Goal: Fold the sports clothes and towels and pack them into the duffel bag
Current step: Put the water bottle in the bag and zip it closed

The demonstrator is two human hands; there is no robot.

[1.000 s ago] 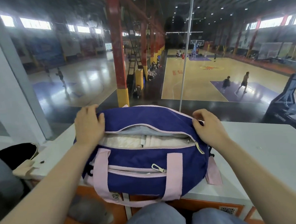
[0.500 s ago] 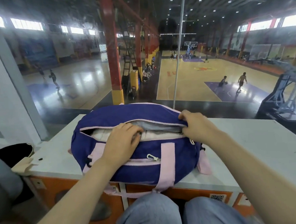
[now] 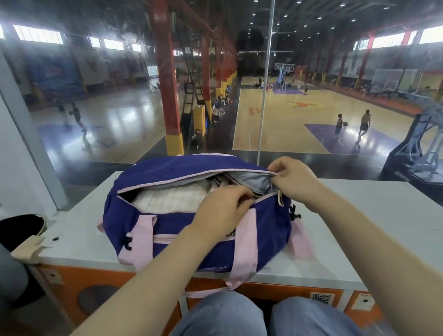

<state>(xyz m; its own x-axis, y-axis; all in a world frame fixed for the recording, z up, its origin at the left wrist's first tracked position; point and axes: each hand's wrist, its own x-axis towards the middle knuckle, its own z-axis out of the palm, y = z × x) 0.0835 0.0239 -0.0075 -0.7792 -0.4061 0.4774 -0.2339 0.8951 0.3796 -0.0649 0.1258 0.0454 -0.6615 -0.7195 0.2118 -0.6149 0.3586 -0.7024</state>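
Beyond a glass pane, basketball courts (image 3: 285, 116) stretch out below, and a white counter (image 3: 376, 222) runs in front of the seated person. Both hands work at the right end of the duffel bag's zip opening. The left hand (image 3: 218, 211) is curled, fingers pinched at the near edge of the opening; what it grips is hidden under the fingers. The right hand (image 3: 292, 181) pinches the far lip of the opening, lifting the grey lining (image 3: 250, 179) just beside it. The navy duffel bag (image 3: 192, 209) with pink straps (image 3: 243, 247) lies on the counter, its near side overhanging the front edge above the person's knees (image 3: 265, 322). Inside, folded white cloth (image 3: 173, 200) fills the opening.

Half a second ago the left hand lay flat on the middle of the opening; it now sits further right, near the right hand, and the opening gapes wider on the left.

Bare counter lies open to the right of the bag and a narrower strip to its left. A beige strap (image 3: 29, 248) and a black bag (image 3: 12, 227) rest at the counter's left edge. Orange lockers (image 3: 92, 284) stand beneath.
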